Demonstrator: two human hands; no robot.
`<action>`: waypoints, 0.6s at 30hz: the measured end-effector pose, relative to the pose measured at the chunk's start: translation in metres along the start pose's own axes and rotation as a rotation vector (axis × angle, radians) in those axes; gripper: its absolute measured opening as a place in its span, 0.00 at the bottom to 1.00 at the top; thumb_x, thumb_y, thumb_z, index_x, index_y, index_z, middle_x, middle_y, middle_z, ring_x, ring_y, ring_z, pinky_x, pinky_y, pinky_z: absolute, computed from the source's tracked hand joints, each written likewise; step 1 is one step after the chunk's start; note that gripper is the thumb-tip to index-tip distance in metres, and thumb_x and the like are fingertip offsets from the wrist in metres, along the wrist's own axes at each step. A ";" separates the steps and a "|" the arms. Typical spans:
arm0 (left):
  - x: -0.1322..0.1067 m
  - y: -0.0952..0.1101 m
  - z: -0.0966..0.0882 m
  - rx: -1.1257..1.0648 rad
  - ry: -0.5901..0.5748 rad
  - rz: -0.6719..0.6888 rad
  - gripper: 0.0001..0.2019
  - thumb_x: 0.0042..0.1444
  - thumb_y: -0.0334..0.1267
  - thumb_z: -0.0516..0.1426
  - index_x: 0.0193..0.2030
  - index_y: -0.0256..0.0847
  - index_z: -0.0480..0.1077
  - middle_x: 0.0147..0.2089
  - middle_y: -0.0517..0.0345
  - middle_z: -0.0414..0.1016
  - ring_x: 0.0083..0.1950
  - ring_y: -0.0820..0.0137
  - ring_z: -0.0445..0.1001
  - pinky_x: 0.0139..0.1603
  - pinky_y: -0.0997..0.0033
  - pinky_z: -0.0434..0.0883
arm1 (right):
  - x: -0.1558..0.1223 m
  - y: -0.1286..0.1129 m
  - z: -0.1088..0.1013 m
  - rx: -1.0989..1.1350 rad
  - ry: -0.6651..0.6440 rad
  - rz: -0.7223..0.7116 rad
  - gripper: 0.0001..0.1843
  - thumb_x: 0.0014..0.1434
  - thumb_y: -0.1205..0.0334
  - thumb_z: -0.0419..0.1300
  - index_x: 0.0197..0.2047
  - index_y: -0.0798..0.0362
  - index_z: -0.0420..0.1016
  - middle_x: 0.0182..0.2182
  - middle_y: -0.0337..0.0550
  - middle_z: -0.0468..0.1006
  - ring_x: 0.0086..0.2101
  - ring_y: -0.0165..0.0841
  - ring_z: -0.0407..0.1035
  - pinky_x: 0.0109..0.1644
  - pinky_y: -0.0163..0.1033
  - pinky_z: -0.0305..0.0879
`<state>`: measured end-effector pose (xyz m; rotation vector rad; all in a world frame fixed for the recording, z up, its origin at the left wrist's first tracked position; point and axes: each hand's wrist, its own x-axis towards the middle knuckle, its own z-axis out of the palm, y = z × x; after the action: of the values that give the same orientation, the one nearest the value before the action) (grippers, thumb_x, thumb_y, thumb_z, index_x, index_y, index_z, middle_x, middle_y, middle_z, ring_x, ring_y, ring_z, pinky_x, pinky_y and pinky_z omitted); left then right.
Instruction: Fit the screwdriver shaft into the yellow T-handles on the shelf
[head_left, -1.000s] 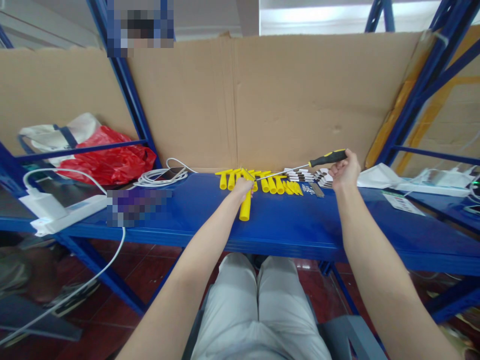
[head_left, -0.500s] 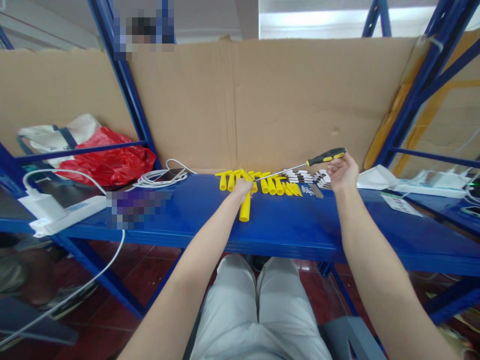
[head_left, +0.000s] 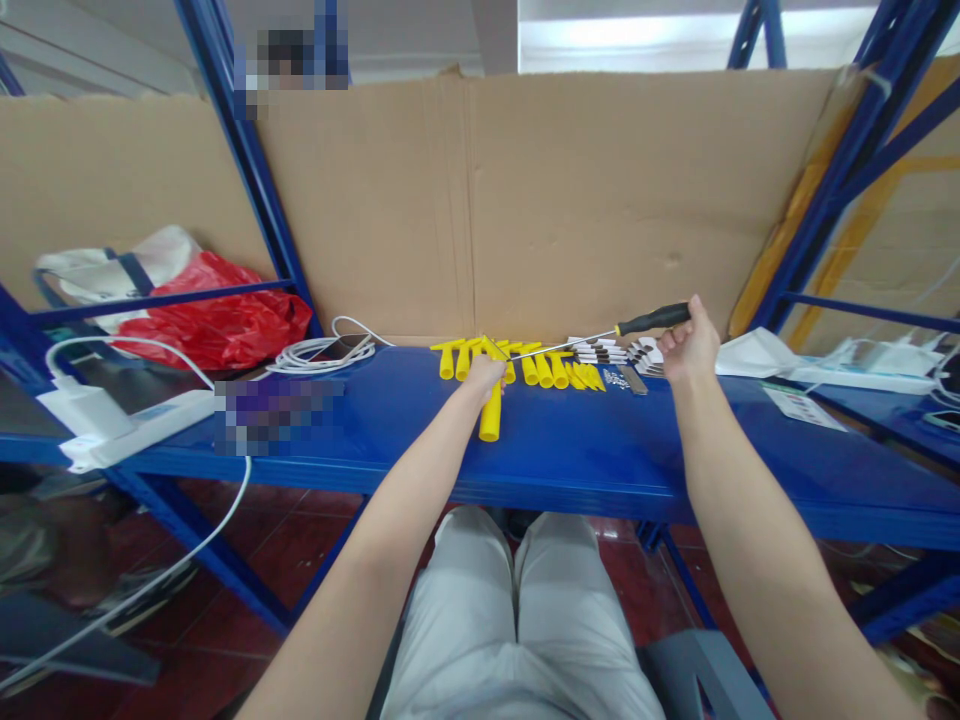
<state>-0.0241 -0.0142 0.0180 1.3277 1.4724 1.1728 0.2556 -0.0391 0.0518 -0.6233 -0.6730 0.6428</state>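
My left hand (head_left: 486, 376) is closed around a yellow T-shaped plastic handle (head_left: 490, 422), its hollow round end toward me. A screwdriver (head_left: 654, 318) with a black and yellow grip is in my right hand (head_left: 690, 345), the fingers at the butt of the grip. Its long shaft slants down leftward, with the tip at the handle's head beside my left fingers. Behind, several similar yellow handles (head_left: 559, 374) form a row. Right of them lie flat yellow pieces (head_left: 585, 377), small screw-like bits (head_left: 616, 379) and black-and-white pieces (head_left: 598, 351).
A blue bench (head_left: 585, 450) runs across, backed by a cardboard sheet (head_left: 585, 200). At left are a power strip (head_left: 142, 430), a coiled white cable (head_left: 322, 355) and a red plastic bag (head_left: 217, 315). Another power strip (head_left: 855, 377) and a printed card (head_left: 804, 407) lie at right.
The screwdriver's grip has turned, so less yellow shows on it, and my right fingers have shifted around its end. My left hand and the yellow handle stay in place.
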 end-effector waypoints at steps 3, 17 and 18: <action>0.000 0.000 0.000 -0.003 0.002 0.005 0.10 0.48 0.22 0.55 0.23 0.41 0.63 0.17 0.64 0.60 0.20 0.73 0.64 0.27 0.71 0.68 | -0.001 -0.002 0.002 -0.025 -0.009 0.019 0.26 0.53 0.44 0.66 0.23 0.49 0.54 0.14 0.28 0.52 0.14 0.24 0.51 0.15 0.32 0.47; -0.005 0.003 0.001 0.005 0.003 -0.006 0.12 0.49 0.20 0.53 0.23 0.41 0.60 0.16 0.65 0.59 0.19 0.75 0.63 0.26 0.72 0.66 | -0.001 -0.002 0.002 -0.002 0.006 0.035 0.27 0.53 0.47 0.65 0.24 0.49 0.50 0.15 0.27 0.48 0.14 0.23 0.46 0.15 0.31 0.44; -0.005 0.003 0.001 0.005 0.002 -0.007 0.12 0.49 0.20 0.53 0.23 0.41 0.60 0.16 0.65 0.59 0.18 0.75 0.62 0.26 0.72 0.66 | 0.000 -0.001 0.000 -0.008 -0.015 0.036 0.27 0.54 0.47 0.64 0.23 0.49 0.49 0.15 0.27 0.47 0.14 0.24 0.45 0.14 0.32 0.44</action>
<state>-0.0220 -0.0195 0.0212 1.3241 1.4816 1.1670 0.2560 -0.0398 0.0529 -0.6397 -0.6793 0.6792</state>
